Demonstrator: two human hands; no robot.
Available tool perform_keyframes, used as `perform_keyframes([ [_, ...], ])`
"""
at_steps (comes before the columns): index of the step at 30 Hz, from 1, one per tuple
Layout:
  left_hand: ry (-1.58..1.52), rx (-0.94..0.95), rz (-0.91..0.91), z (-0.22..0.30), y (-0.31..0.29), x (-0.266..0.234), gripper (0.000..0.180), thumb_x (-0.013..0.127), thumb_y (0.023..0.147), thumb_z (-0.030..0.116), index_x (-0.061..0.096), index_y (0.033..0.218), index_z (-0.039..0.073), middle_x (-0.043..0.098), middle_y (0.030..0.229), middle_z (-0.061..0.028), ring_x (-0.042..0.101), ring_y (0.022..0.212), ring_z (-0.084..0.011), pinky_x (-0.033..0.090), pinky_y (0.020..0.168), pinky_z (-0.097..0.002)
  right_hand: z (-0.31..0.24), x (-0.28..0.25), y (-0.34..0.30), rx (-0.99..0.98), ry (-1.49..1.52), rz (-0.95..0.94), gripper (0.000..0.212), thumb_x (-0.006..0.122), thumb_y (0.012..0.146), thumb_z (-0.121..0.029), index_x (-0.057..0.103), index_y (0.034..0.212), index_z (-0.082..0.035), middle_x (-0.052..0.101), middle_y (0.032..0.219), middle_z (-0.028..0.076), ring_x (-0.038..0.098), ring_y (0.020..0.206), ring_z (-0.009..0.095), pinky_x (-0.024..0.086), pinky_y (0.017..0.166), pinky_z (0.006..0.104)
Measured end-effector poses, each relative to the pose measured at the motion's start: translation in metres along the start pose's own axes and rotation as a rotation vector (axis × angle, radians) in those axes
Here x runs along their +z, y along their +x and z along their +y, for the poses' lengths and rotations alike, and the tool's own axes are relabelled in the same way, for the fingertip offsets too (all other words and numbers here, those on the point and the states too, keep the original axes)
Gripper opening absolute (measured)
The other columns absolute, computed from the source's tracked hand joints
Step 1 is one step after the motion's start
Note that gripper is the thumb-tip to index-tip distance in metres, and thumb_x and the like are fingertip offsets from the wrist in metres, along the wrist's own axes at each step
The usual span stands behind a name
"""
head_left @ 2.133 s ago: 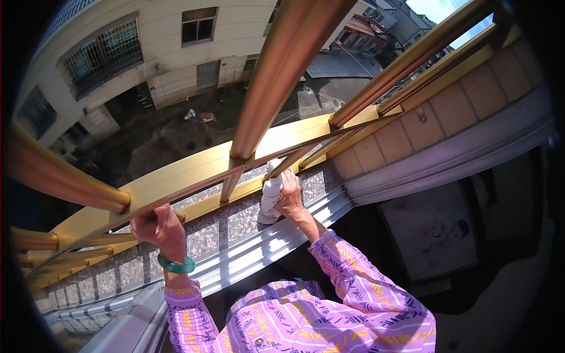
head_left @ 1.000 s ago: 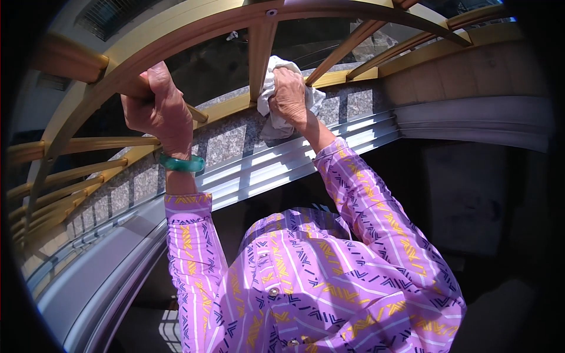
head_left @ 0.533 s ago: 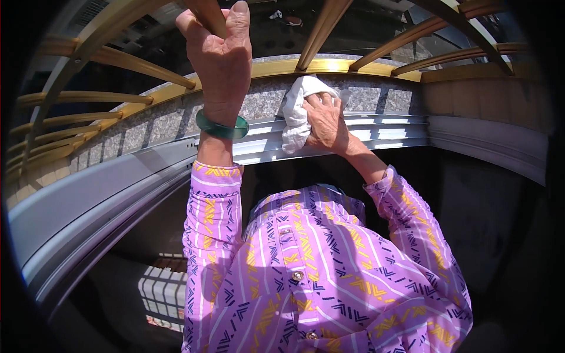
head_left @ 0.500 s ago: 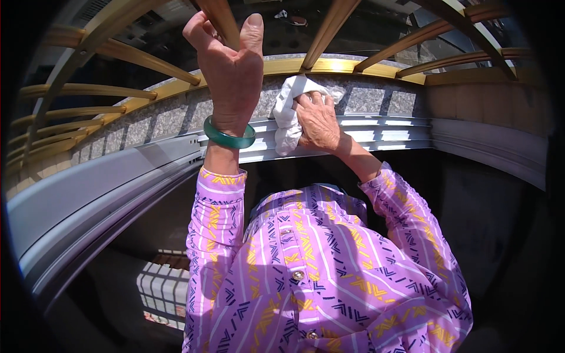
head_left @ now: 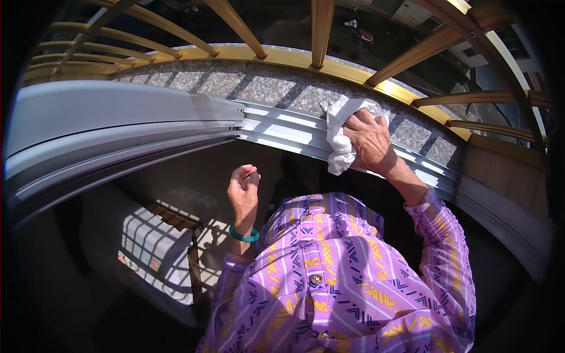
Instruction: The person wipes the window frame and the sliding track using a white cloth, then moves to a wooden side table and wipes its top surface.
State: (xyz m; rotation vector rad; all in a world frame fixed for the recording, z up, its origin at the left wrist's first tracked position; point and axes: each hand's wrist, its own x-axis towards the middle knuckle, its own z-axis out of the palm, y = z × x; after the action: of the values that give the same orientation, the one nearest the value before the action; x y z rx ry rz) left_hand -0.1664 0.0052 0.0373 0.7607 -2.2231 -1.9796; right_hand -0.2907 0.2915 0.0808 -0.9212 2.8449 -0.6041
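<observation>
My right hand [head_left: 371,141] presses a crumpled white cloth [head_left: 340,138] down where the silver window track [head_left: 285,130] meets the speckled stone sill [head_left: 265,87]. Its fingers are bent over the cloth, and folds of it hang over the near edge of the track. My left hand [head_left: 243,191] is in the air on the near side of the track, touching nothing. Its fingers are curled in toward the thumb, with nothing visible in them. A green bangle [head_left: 243,236] circles that wrist.
Golden railing bars [head_left: 322,35] rise from a yellow bottom rail [head_left: 288,59] beyond the sill. A grey-white window frame [head_left: 106,109] fills the left side. Below it stands a white box [head_left: 156,253] striped with shadows. Ground shows far below through the bars.
My left hand has let go of a railing bar and come back toward my body, its fingers curled. My right hand still presses the cloth on the track. The view has turned.
</observation>
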Motion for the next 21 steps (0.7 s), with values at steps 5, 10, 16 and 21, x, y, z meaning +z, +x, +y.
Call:
perform_keyframes([
  [5,0.014,-0.056,-0.061,-0.002,-0.001,-0.005,0.013,0.059,0.088,0.008,0.059,0.1,0.002,0.064,0.092,-0.0055,0.061,0.079,-0.0105,0.046,0.068,-0.0214,-0.002,0.009,0.003,0.181,-0.001,0.02,0.042,0.073,0.06,-0.026,0.064,0.099,-0.012,0.057,0.097,0.007,0.052,0.094,0.029,0.04,0.075,0.0433],
  [10,0.162,-0.042,-0.207,0.009,-0.005,0.001,0.021,0.061,0.083,0.011,0.058,0.098,-0.002,0.062,0.081,-0.0071,0.055,0.073,-0.0104,0.046,0.065,-0.0262,-0.094,0.061,0.069,-0.086,0.138,0.147,0.04,0.068,0.063,-0.024,0.06,0.098,-0.006,0.052,0.112,0.011,0.044,0.112,0.03,0.035,0.089,0.0476],
  [16,0.117,0.035,-0.331,-0.004,0.002,-0.073,0.038,0.064,0.087,0.017,0.049,0.117,-0.001,0.062,0.091,-0.011,0.06,0.076,-0.0141,0.049,0.067,-0.0258,-0.104,0.08,0.054,-0.012,-0.014,0.282,0.024,0.067,0.067,-0.027,0.061,0.088,-0.017,0.057,0.095,-0.003,0.05,0.1,0.021,0.036,0.078,0.0427],
  [21,-0.14,-0.267,-0.41,-0.008,0.02,-0.143,0.081,0.071,0.076,0.046,0.035,0.135,0.004,0.045,0.128,-0.0157,0.056,0.096,-0.0171,0.051,0.076,-0.0305,-0.145,0.066,0.032,0.38,0.687,0.375,0.022,0.067,0.075,-0.023,0.066,0.093,-0.01,0.063,0.084,0.008,0.062,0.079,0.029,0.048,0.068,0.038],
])
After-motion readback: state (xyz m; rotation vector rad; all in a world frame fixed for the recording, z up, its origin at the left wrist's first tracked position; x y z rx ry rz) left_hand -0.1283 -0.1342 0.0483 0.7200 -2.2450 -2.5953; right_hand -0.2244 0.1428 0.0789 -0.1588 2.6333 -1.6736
